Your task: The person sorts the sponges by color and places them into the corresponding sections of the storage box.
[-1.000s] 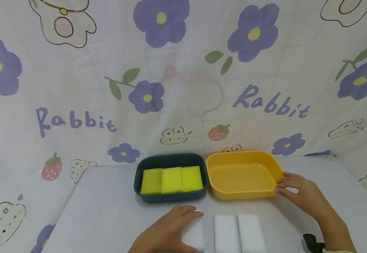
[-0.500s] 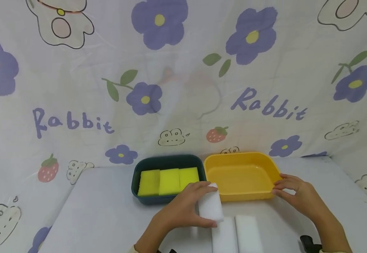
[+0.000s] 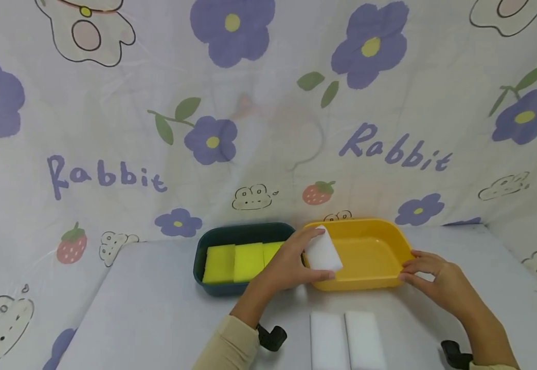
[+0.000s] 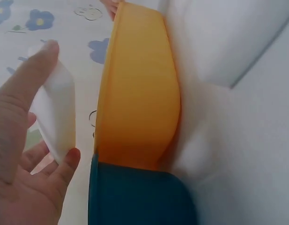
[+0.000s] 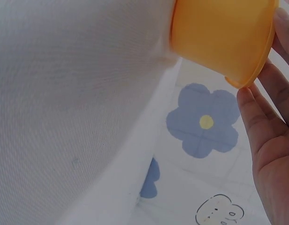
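Note:
My left hand (image 3: 287, 262) grips a white sponge block (image 3: 324, 250) between thumb and fingers, tilted above the left end of a yellow plastic basin (image 3: 356, 284). In the left wrist view the sponge (image 4: 60, 108) is clear of the basin's wall (image 4: 139, 84). At the basin's right end, my right hand (image 3: 442, 280) holds the rim with thumb and fingertips; the right wrist view shows fingertips (image 5: 245, 96) against that rim. Two more white sponge blocks, a left one (image 3: 327, 339) and a right one (image 3: 364, 339), lie side by side on the table in front.
A dark teal basin (image 3: 222, 289) stands against the yellow one on its left, with yellow sponges (image 3: 247, 263) in a row inside, partly hidden by my left hand. Behind both hangs a printed cloth (image 3: 268, 154). The table (image 3: 157, 308) is white.
My left hand has picked up the leftmost white sponge from the table and carried it forward and right, over the yellow basin. My right hand has stayed at the basin's rim.

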Demonstrator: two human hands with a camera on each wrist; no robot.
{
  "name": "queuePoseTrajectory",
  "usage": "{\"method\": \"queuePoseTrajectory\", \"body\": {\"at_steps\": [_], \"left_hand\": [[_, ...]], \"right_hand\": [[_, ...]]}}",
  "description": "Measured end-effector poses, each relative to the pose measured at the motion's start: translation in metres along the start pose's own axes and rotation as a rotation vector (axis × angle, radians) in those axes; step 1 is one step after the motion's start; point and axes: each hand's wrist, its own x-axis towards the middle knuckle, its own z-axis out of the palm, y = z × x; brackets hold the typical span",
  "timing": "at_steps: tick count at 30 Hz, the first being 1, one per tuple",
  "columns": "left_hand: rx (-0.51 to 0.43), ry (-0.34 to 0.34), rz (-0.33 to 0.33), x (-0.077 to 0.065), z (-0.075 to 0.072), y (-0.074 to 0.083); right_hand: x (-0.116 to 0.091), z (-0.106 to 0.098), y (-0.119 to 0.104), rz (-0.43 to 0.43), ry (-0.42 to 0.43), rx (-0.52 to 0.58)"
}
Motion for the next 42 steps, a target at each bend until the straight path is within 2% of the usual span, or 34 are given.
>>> {"method": "queuePoseTrajectory", "body": {"at_steps": [7,11,18,28,33,42], "left_hand": [[0.169,-0.059,-0.008,0.025,0.009,0.002],[0.214,-0.085,-0.038,0.033,0.013,0.003],[0.341,-0.158,-0.077,0.040,0.017,0.007],[0.633,-0.264,-0.129,0.052,0.027,0.011],[0.705,-0.317,-0.176,0.056,0.030,0.014],[0.866,-0.417,-0.160,0.055,0.027,0.022]], "right_hand": [[0.000,-0.003,-0.001,0.060,-0.045,0.003],[0.000,-0.004,-0.001,0.056,-0.043,-0.005],[0.000,-0.003,-0.001,0.078,-0.063,-0.002],[0.000,-0.003,-0.001,0.090,-0.064,-0.001],[0.001,-0.004,-0.002,0.082,-0.054,0.000],[0.002,-0.002,0.000,0.038,-0.024,0.000]]}}
